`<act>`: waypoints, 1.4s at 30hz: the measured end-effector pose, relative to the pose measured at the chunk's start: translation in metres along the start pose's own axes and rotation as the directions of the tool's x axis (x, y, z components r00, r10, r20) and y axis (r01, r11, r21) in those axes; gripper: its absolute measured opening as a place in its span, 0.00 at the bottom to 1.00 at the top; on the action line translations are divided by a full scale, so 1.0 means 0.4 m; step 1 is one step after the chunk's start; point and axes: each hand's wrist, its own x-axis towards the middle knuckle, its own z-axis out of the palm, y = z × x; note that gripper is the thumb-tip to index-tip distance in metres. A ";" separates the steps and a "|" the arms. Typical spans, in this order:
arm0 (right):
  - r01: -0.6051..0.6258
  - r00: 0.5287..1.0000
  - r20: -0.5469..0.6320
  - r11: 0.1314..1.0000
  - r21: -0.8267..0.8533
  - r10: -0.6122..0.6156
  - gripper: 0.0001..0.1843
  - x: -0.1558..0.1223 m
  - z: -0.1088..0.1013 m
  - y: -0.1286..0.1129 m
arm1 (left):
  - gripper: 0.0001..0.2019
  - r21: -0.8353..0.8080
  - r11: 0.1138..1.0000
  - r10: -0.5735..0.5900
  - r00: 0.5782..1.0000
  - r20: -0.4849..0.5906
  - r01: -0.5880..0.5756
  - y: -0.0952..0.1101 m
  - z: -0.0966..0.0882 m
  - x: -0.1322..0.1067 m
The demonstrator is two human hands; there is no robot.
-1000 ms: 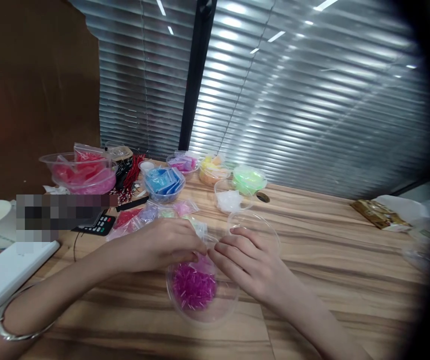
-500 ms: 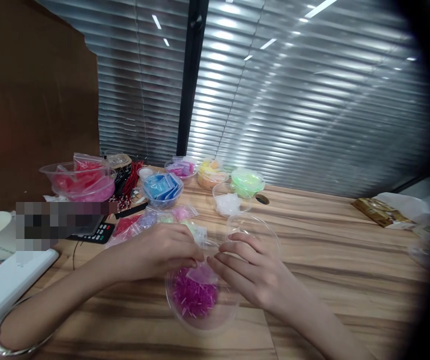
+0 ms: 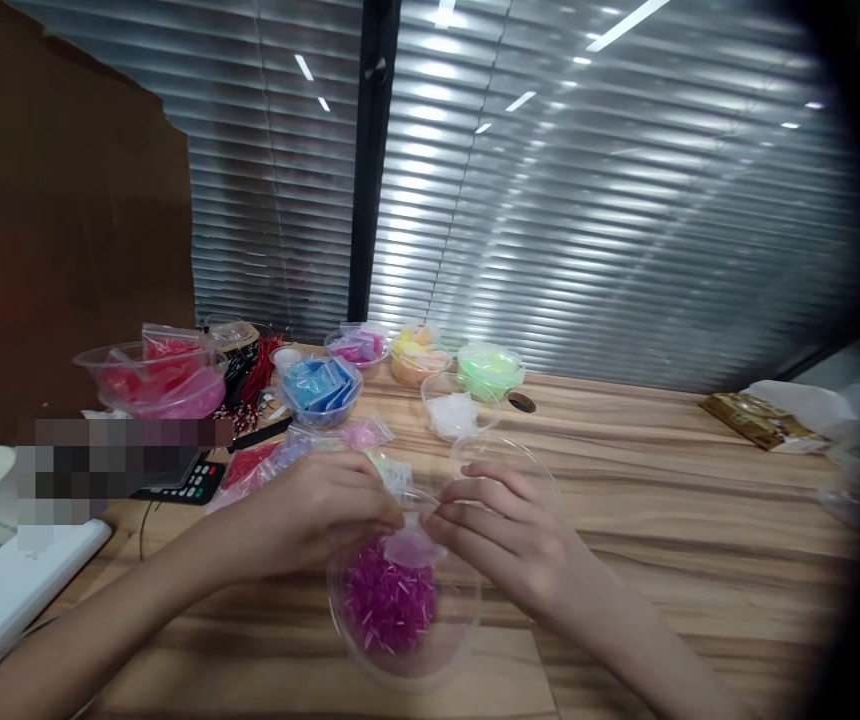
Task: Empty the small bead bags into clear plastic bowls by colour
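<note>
My left hand (image 3: 321,510) and my right hand (image 3: 501,535) meet over a clear plastic bowl (image 3: 441,655) on the wooden table. Both pinch a small clear plastic bag (image 3: 413,547) between their fingertips, held just above the bowl. Magenta tube beads (image 3: 389,605) lie heaped in the bowl under the bag. A second, empty clear bowl (image 3: 542,470) stands just behind my right hand.
Behind stand bowls of bagged beads: red (image 3: 156,380), blue (image 3: 321,385), pink (image 3: 359,347), orange (image 3: 416,360), green (image 3: 491,368), white (image 3: 454,410). Loose bead bags (image 3: 280,455) and a remote (image 3: 190,483) lie at the left. A brown packet (image 3: 764,422) lies far right.
The small bag has come lower between my fingertips and hangs over the bead heap. The view has tipped slightly; my hands stay over the bowl.
</note>
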 end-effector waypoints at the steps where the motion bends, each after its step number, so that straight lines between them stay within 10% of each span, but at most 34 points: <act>1: -0.016 1.000 0.010 1.000 0.014 0.016 0.13 -0.002 -0.007 0.004 | 0.10 -0.006 1.000 -0.006 1.000 -0.007 0.006 -0.003 -0.003 -0.002; 20: -0.172 0.960 -0.173 0.953 0.249 0.219 0.11 -0.009 0.025 -0.007 | 0.05 -0.238 0.957 -0.158 0.986 0.044 0.164 -0.024 0.028 0.005; 29: -0.547 0.823 0.126 0.715 0.436 0.553 0.15 -0.023 -0.004 0.005 | 0.06 -0.260 0.956 -0.150 0.988 -0.042 0.134 -0.036 -0.009 0.003; 33: -0.563 0.826 0.316 0.693 0.450 0.466 0.05 -0.017 -0.017 0.011 | 0.06 -0.242 0.959 -0.158 0.987 -0.033 0.145 -0.044 -0.022 0.002; 42: -0.506 0.862 0.295 0.726 0.466 0.411 0.04 -0.026 0.012 0.015 | 0.07 -0.343 0.920 -0.185 0.982 0.048 0.190 -0.026 -0.006 0.006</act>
